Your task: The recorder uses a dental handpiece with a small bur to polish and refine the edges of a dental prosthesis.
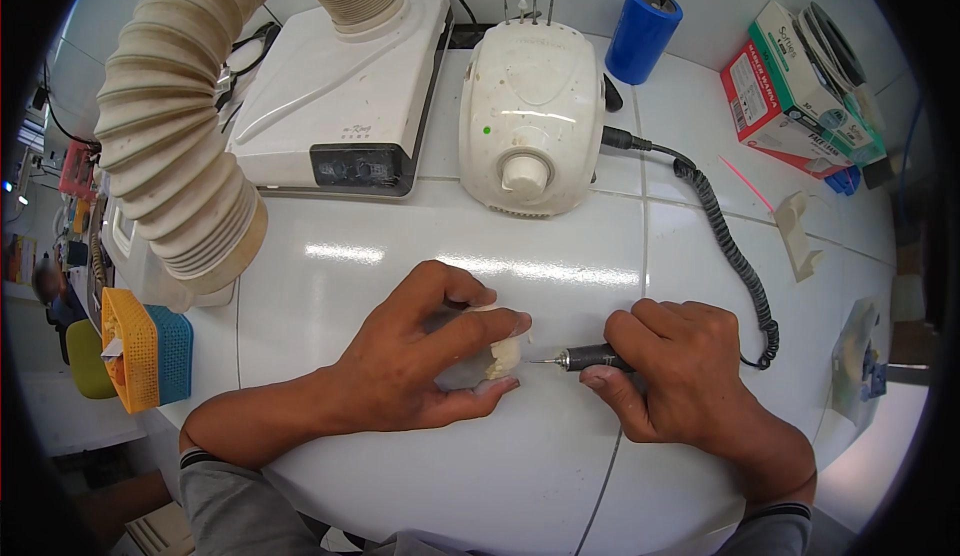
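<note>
Between the thumb and fingers of my left hand [430, 356] is a small cream-coloured dental cast [504, 356]; my fingers cover part of it, so its full shape is hidden. My right hand [680, 371] is wrapped round a black rotary handpiece [596, 358]. A thin metal bur [545, 361] sticks out of its front, pointing left at the cast, with a small gap seeming to lie between them. From the handpiece's back end a coiled black cord [722, 221] runs up to the white micromotor control box [530, 121], which has a round knob and a lit green light.
A ribbed suction hose [180, 136] arches from a white dust collector [330, 106] at the left. Behind stand a blue cylinder [643, 34] and a stacked box [790, 96]. A cream stand [796, 236] lies at right. Yellow and blue baskets [150, 351] sit at the left edge.
</note>
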Demonstrator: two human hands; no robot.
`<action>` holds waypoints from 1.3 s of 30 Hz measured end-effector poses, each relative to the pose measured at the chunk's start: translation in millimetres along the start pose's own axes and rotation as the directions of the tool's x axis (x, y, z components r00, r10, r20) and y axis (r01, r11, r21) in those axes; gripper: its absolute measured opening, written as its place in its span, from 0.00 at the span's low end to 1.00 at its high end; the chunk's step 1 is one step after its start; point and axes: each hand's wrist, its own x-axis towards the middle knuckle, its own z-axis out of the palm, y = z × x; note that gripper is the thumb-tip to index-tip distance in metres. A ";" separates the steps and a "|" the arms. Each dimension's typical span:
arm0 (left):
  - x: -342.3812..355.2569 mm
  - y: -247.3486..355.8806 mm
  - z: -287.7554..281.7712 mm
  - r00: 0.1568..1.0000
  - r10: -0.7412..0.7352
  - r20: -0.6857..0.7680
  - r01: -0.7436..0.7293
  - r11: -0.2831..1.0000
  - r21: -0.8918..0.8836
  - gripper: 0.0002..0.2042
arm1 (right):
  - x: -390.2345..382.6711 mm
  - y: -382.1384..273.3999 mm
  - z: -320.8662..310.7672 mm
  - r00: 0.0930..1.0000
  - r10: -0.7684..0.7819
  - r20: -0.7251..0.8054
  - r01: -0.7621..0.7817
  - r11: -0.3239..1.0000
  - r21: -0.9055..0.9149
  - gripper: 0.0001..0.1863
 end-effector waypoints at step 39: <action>2.9 2.2 -0.5 0.994 -0.019 0.111 0.007 0.995 0.104 0.36 | -2.1 -2.8 4.3 1.000 0.012 0.000 -0.012 0.998 -0.069 0.20</action>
